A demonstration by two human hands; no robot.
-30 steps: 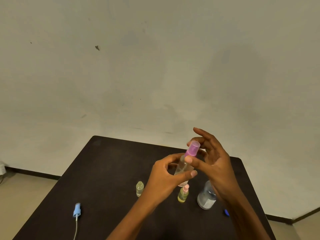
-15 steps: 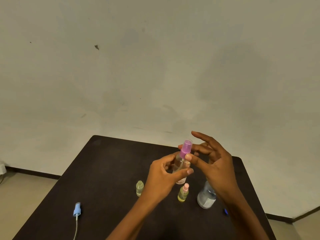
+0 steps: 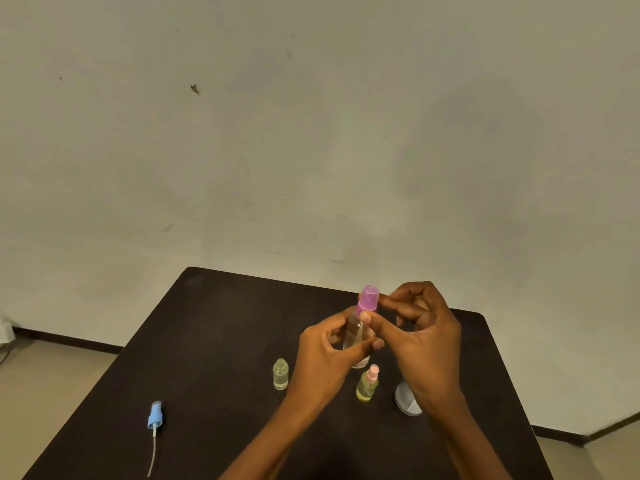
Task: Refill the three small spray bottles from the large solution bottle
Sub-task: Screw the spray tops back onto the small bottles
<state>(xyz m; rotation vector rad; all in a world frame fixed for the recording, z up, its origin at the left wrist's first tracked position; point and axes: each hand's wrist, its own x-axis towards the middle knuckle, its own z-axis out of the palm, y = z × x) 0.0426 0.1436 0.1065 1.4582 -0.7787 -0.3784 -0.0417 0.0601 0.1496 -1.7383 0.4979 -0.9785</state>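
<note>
Holding a small clear plastic spray bottle (image 3: 356, 332) upright above the dark bench (image 3: 225, 323), with the left hand (image 3: 325, 355) grip curled round its body. Pinching its translucent purple cap (image 3: 368, 299) in the right hand (image 3: 426, 341) grip (large clear solution bottle (image 3: 405, 400) half hidden behind that wrist).

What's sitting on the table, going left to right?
Blue sprayer → open bottle → pink-cap bottle → big bottle. The purple-cap bottle is held up in the air, so I skip it.
</note>
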